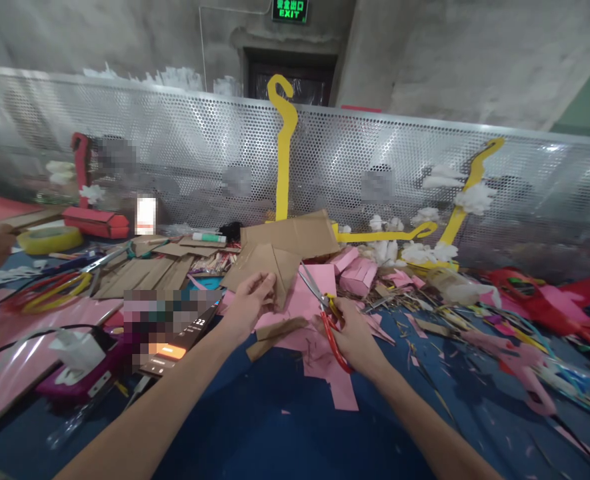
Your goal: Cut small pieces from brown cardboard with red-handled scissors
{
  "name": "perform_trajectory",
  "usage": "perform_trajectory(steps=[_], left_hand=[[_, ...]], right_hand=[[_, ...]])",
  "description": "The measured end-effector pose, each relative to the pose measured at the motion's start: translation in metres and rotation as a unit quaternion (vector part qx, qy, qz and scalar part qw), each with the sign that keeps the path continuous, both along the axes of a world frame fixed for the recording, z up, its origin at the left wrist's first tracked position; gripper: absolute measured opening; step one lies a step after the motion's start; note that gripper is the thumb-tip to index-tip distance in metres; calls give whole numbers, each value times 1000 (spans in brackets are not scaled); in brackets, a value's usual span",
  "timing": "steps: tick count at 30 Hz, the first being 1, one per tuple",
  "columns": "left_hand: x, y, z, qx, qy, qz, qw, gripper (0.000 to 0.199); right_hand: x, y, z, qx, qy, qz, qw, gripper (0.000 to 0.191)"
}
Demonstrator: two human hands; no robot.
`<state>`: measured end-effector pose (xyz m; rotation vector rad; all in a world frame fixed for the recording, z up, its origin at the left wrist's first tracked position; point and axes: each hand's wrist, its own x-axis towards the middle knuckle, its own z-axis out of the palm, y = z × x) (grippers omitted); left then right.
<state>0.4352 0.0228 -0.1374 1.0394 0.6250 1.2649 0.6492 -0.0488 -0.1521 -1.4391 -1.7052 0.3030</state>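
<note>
Scissors and cardboard in hand, center of frame.
Left hand (257, 300) pinches the cardboard piece (271, 265); right hand (352, 330) grips red-handled scissors (325, 305), blades parted, above pink paper (309, 288).

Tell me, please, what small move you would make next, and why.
Probably ease the scissors towards the brown cardboard: the left hand pinches it, while the right hand holds the scissors with their blades beside it.
</note>
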Motion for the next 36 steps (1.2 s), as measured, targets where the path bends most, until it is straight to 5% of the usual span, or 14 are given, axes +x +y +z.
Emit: perform_trajectory(steps=[8, 16, 36], left_hand=[[1, -3, 4, 1, -15, -25, 1000, 43], [-1, -1, -8, 66, 27, -83, 994, 27], [4, -12, 1, 109, 99, -69, 987, 12]], right_hand=[[-2, -2, 3, -6, -44, 13, 999, 26], [-5, -2, 3, 28, -68, 24, 997, 28], [-5, -4, 4, 71, -96, 4, 993, 28]])
